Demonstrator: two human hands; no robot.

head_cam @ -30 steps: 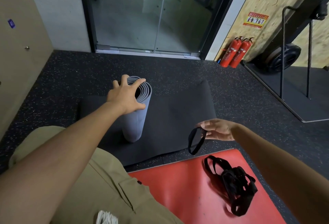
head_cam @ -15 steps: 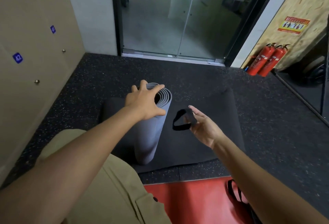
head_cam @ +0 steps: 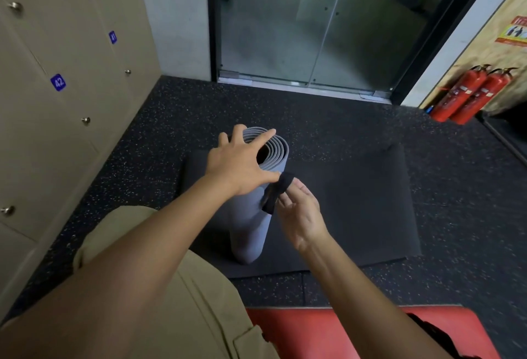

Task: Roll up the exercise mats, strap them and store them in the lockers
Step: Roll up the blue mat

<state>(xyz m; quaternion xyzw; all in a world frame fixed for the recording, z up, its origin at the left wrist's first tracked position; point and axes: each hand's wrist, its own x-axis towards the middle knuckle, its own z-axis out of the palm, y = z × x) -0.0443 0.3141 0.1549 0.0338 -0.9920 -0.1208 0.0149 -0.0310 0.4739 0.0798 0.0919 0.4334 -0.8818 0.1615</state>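
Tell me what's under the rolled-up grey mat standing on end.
The rolled grey mat stands on a flat black mat spread over the speckled floor. The floor beneath the black mat is covered.

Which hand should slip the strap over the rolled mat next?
Right. The right hand already pinches the black strap beside the upright grey mat roll; the left hand is busy steadying the roll's top.
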